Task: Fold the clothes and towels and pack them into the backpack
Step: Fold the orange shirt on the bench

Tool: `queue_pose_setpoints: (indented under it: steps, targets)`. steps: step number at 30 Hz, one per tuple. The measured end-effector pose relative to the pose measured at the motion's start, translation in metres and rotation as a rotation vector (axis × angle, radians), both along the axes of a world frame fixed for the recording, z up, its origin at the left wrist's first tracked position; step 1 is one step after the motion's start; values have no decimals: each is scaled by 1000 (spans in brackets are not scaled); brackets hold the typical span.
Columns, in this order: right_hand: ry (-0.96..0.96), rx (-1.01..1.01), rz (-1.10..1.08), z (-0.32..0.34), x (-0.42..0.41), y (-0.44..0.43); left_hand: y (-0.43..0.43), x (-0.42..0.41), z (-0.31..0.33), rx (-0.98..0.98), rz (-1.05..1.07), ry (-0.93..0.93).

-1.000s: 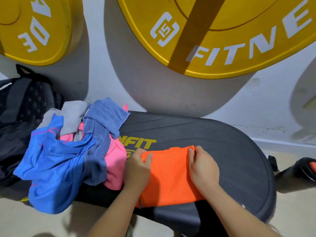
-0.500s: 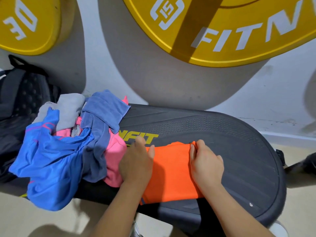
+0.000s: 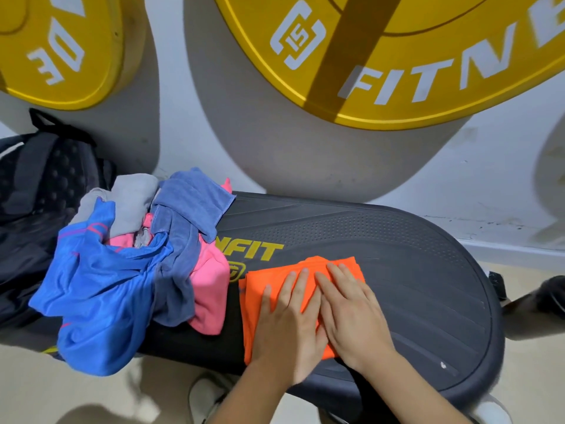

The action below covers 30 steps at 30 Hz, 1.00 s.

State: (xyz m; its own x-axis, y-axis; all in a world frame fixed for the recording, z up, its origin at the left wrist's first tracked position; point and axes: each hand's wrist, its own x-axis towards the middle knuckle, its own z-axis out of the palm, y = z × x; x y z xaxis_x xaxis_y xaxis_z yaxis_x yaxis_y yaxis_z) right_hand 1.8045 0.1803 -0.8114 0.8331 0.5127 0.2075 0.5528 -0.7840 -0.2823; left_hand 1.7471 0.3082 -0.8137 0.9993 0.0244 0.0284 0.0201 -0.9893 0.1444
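both hands down flat: my left hand (image 3: pixel 287 319) and my right hand (image 3: pixel 351 316) lie side by side, fingers straight, palms pressing on the one orange cloth (image 3: pixel 260 289). nothing is gripped or pinched, and the two hands touch along their inner edges. the orange cloth sits folded on the single black step board (image 3: pixel 412 270), toward its front edge, just right of the yellow lettering, with its far corner poking out past my fingertips. left of it on the same board there's one heap, and i count four pieces in it. a bright blue shirt (image 3: pixel 101 295) spills over the board's front left edge. a dark blue towel (image 3: pixel 189 203) is draped across the top. a pink piece (image 3: pixel 211 283) lies under that towel, just beside the orange cloth. a grey piece (image 3: pixel 131 197) is bunched at the back. one dark backpack (image 3: pixel 39 179) stands at the far left by the white wall, just beside the heap; i cannot tell whether it is unzipped. two yellow weight plates are up against the wall, the left plate (image 3: pixel 61 47) in the corner and the right plate (image 3: pixel 397 56) over the board.
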Motion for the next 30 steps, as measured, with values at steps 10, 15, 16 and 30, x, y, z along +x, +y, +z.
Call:
queue_pose_setpoints:
  steps: [10, 15, 16, 30]
  targets:
    - [123, -226, -67, -5, 0, 2, 52, -32, -4, 65, 46, 13]
    - [308, -39, -23, 8, 9, -1, 40, -34, 9, 26, 7, -136]
    - [344, 36, -47, 14, 11, -4, 39, -38, 9, -13, -76, -203]
    - [-108, -334, 577, 28, 9, -55, 27, -38, 24, 175, -213, -210]
